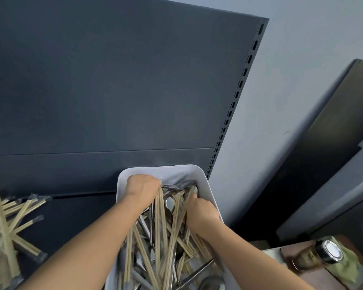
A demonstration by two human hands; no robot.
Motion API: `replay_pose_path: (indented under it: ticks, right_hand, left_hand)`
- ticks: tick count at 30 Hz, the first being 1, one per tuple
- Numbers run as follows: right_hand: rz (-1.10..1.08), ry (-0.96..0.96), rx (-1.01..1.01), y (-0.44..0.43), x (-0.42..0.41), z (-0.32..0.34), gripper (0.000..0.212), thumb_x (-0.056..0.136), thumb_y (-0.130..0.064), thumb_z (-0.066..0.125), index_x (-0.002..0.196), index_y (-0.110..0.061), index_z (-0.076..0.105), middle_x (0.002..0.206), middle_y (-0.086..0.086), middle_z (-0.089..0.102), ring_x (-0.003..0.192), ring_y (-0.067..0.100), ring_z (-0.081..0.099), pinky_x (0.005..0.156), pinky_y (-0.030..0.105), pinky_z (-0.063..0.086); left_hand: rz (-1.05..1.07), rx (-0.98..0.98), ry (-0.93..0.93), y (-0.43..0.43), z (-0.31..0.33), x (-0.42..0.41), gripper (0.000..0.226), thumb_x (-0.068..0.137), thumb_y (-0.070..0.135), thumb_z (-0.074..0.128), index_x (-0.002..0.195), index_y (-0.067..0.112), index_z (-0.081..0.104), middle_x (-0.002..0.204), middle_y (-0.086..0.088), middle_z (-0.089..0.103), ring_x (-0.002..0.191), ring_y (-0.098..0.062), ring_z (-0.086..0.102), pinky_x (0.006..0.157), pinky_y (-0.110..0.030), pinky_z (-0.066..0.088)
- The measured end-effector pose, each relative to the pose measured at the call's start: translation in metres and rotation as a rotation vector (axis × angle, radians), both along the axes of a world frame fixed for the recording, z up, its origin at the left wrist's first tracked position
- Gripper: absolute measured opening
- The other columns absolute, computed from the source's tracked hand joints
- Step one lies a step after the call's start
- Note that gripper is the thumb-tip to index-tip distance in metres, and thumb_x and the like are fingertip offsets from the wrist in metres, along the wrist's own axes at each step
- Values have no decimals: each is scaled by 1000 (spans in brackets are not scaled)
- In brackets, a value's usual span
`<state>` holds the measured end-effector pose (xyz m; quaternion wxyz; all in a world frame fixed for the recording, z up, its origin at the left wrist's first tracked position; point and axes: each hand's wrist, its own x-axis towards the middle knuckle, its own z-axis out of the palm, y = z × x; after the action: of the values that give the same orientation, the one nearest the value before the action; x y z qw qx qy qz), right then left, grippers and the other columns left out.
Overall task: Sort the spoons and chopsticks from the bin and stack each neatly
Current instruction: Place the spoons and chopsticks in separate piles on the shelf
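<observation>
Hands — left and right — each grip chopsticks tangled among spoons in bin; jar nearby.

Probably shop; slotted shelving upright; back panel

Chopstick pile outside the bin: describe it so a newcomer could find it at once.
Find the white bin at bottom centre. Follow the dark shelf left to the frame's edge, where wrapped chopsticks lie crisscrossed. Unlike the bin's mix with spoons, this heap is chopsticks only.
</observation>
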<state>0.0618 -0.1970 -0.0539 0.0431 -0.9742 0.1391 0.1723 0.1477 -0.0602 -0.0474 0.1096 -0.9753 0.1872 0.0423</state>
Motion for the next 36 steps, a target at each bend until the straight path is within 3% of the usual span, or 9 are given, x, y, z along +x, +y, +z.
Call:
replay_pose_path:
  ticks: [5,9,13,16,20,23,28,31,36]
  right_hand:
    - [-78,-159,71,3,-2,9,47,90,-3,44,135,-5,34,115,10,65,104,31,64,67,32,41]
    - [-124,-312,209,11,-1,22,33,90,-15,47,122,-13,40,106,5,67,98,29,64,65,31,39]
    - [-223,-513,445,19,1,25,35,93,-17,47,128,-15,40,108,6,66,98,30,63,69,33,43]
    - [-247,-682,613,27,-3,24,45,97,-23,49,139,-22,34,91,1,69,83,25,64,69,37,49]
    - [-114,-845,774,44,-13,32,62,98,-20,49,149,-37,18,70,-5,59,67,19,58,68,40,49]
    - [-24,-986,872,61,-22,43,65,99,-12,42,149,-44,16,67,-7,48,60,11,48,61,29,40]
    - [129,-1028,998,96,-52,49,73,99,-7,41,139,-62,14,71,-9,49,62,8,47,62,25,41]
    - [235,-1012,1009,118,-69,44,70,99,-7,41,146,-53,18,66,-5,46,60,14,44,59,32,41]
    - [364,-916,1023,168,-97,37,63,99,-9,41,145,-48,22,66,-8,43,56,9,39,53,23,32]
  left_hand:
    - [-53,-57,-81,3,-5,-4,37,91,3,45,124,16,57,126,-5,50,119,-25,50,80,-32,41]
    - [-54,-157,-51,8,-2,-10,42,85,-2,45,123,14,46,111,-5,63,101,-27,61,69,-32,39]
    - [-49,-338,-39,12,5,-21,26,88,-1,42,106,16,50,103,-5,65,91,-29,61,64,-32,36]
    - [4,-459,-53,17,13,-34,14,92,4,37,89,15,45,85,-3,58,78,-27,53,61,-32,34]
    - [150,-692,-50,28,22,-56,22,101,18,34,79,15,39,77,0,47,73,-25,47,60,-33,33]
    - [231,-827,-64,39,32,-79,32,103,27,34,73,18,37,76,-2,50,75,-29,52,59,-34,36]
    - [347,-925,-168,70,41,-135,26,103,25,36,83,13,48,79,-1,53,78,-26,52,62,-38,37]
    - [442,-930,-220,96,39,-171,22,102,21,38,88,13,52,78,1,53,76,-23,52,63,-39,40]
    - [616,-833,-262,153,35,-224,21,103,22,37,95,12,53,79,0,52,76,-24,52,62,-37,39]
